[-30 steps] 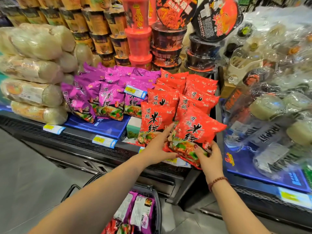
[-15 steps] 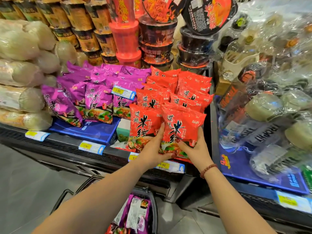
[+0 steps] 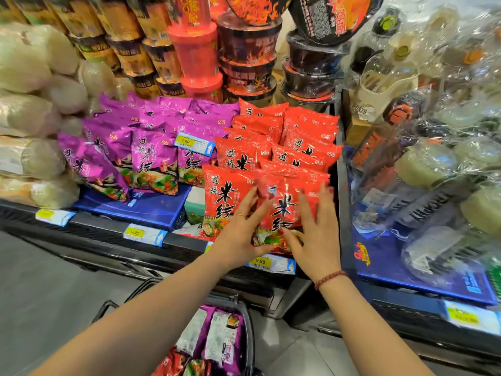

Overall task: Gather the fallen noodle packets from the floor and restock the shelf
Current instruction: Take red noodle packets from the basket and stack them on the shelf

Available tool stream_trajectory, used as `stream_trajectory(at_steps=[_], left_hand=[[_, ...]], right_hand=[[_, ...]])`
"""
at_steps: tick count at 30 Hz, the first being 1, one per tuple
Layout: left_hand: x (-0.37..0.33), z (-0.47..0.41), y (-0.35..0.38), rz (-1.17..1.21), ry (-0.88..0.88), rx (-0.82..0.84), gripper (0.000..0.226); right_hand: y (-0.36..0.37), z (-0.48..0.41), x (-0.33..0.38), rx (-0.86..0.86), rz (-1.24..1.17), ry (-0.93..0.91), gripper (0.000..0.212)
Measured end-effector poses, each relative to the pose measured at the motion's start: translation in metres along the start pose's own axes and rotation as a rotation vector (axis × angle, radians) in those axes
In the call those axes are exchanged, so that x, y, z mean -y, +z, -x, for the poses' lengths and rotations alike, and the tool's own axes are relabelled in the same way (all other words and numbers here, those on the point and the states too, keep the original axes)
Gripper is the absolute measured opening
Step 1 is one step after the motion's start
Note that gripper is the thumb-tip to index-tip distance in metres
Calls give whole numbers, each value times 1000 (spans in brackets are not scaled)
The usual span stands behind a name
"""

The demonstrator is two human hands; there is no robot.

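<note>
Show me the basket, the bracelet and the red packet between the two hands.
Basket [image 3: 251,337]: head view, on its black right rim.
Bracelet [image 3: 330,278]: head view, on the red beads across the right wrist.
Red packet [image 3: 283,210]: head view, on the black lettering at its middle.

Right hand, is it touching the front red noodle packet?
Touching. Head view shows the right hand pressing spread fingers on the front red noodle packet.

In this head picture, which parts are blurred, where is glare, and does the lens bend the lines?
Head view: the front red packet is smeared by motion; glare streaks the clear-wrapped goods at right; the pale bags at the left edge look soft; the wide lens bows the shelf edge.
</note>
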State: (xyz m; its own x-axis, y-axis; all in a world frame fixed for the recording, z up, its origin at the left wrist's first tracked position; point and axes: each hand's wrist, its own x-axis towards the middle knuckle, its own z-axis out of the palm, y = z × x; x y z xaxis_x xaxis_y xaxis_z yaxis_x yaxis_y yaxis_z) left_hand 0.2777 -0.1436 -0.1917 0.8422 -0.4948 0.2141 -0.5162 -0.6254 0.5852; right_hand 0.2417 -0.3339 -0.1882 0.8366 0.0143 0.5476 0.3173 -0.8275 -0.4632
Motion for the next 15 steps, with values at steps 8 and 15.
stream_trajectory(at_steps=[8,15], left_hand=[[17,-5,3,-306,184,31,109],[16,-4,3,-308,157,103,111]], right_hand=[[24,19,-21,292,-11,145,100],[15,18,-12,323,64,199,96]])
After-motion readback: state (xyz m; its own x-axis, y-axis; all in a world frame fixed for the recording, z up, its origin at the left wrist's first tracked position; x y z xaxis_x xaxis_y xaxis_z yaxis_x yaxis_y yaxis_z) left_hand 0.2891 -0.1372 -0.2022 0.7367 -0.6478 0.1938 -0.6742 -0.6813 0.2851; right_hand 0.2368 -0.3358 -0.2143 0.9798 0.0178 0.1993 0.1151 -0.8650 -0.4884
